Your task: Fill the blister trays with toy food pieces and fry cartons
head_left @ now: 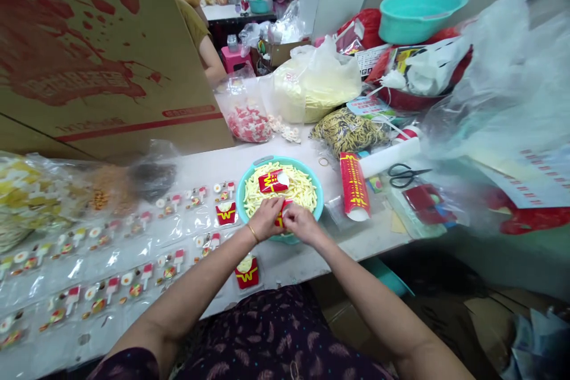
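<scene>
Over the near half of a turquoise basin point(243, 190), my left hand point(266, 218) and my right hand point(301, 221) meet around a small red fries box point(279, 221) with yellow marking. Fingers of both hands close on it, covering most of it. Pale yellow toy fries point(305, 187) fill the basin. Another red fries box point(272, 180) lies on top of them behind my hands. Two filled fries boxes rest left of the basin: one red box point(225, 212) farther back, and one red box point(247, 273) nearer me.
Rows of clear packets with miniature foods point(133, 285) cover the left table. Stacked red boxes point(354, 187) and black scissors point(407, 175) lie right. Bagged pieces point(249, 122) stand behind, beside a large cardboard box point(111, 59). A person's arm point(211, 56) shows beyond.
</scene>
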`<state>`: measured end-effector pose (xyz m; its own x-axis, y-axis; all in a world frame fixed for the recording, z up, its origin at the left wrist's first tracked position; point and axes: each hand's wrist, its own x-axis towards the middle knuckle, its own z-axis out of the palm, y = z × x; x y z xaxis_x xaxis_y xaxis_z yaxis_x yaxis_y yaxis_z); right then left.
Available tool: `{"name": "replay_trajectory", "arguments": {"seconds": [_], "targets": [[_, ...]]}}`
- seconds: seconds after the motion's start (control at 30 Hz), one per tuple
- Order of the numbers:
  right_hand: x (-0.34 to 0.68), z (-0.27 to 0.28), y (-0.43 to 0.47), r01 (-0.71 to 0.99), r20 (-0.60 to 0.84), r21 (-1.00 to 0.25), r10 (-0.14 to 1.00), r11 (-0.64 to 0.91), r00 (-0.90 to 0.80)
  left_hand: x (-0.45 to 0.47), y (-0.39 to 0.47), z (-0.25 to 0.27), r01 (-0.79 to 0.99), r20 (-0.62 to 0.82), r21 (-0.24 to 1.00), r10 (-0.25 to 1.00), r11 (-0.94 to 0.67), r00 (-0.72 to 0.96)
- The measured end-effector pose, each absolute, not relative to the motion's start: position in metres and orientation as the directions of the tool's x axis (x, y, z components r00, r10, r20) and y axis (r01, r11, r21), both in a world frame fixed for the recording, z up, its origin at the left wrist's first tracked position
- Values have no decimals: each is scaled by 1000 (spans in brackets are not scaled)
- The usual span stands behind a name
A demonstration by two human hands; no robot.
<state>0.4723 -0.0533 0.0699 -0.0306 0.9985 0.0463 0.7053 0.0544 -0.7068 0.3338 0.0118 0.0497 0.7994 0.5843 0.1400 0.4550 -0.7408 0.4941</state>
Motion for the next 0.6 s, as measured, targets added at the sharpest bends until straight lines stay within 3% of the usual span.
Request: {"name": "replay_trajectory", "arguments": {"seconds": [0.2,0.3,0.4,0.6], "targets": [[478,52,-93,642,71,-742,976,191,-208,280,-44,29,604,81,581,777,-546,624],[514,44,-86,824,57,-534,981,189,-187,257,-44,25,688,47,606,881,-400,471],[527,36,-68,886,-38,-376,951,272,-308,252,-42,25,708,39,598,896,-375,442],[521,17,-41,803,-148,-492,877,336,-457,264,-40,28,700,67,595,892,-396,447]]}}
